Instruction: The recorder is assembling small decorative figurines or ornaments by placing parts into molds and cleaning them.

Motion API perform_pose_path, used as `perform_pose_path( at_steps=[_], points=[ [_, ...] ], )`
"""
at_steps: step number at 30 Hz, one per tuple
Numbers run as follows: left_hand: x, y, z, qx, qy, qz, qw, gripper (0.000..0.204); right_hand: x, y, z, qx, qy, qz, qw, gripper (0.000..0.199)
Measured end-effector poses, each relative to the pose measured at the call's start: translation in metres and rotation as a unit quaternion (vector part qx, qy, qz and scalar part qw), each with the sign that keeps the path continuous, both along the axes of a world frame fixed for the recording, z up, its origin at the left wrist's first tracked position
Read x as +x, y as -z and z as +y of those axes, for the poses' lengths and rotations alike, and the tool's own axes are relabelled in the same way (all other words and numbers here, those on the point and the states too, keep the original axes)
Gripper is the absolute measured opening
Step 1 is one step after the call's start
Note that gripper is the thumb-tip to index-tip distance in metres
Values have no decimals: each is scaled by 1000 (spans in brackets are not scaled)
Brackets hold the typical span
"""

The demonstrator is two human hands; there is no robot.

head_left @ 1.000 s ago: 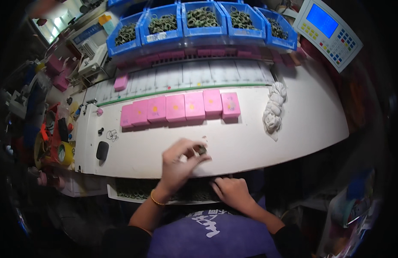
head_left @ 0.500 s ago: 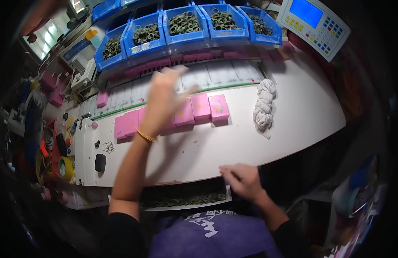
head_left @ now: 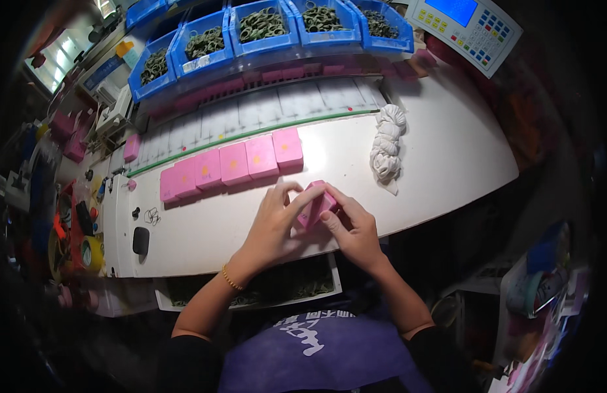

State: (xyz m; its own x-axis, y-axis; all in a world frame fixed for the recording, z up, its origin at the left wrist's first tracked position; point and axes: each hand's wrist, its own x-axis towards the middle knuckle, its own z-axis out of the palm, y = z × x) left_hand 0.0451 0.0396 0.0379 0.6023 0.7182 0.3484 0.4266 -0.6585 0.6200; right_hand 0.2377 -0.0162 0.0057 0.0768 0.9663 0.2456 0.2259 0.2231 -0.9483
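Near the front edge of the white table, a pink block is held between my two hands, tilted on its edge. My left hand is closed on its left side, with the index finger reaching across the top. On the other side, my right hand grips it with thumb and fingers. The fingers hide part of the block. Beyond my hands, several similar pink blocks with small yellow marks stand side by side in a slanting row.
Blue bins of small green rings line the back. A twisted white cloth lies at right, below a keypad panel with a blue screen. A black oval object is at left. A drawer of green pieces sits under the table edge.
My left hand has come back from above the row toward the front edge. The block at the row's right end has left it, and both hands now hold a block. The view has shifted slightly.
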Motion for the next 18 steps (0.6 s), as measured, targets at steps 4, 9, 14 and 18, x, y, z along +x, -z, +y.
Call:
perform_pose_path(
  at_steps=[4,9,14,18],
  points=[
    [-8,2,-28,-234,-113,-128,957,71,-15,-10,-11,97,-9,-85,992,51],
    [-5,0,-47,-40,-133,-26,990,67,-26,-23,-21,104,-44,-63,992,47],
    [-1,-6,-60,-138,-220,-14,966,64,-21,-38,-24,42,-100,-68,992,45],
    [-14,0,-48,-179,-152,-53,971,58,-18,-43,-24,-17,-122,-77,989,50]
  ],
)
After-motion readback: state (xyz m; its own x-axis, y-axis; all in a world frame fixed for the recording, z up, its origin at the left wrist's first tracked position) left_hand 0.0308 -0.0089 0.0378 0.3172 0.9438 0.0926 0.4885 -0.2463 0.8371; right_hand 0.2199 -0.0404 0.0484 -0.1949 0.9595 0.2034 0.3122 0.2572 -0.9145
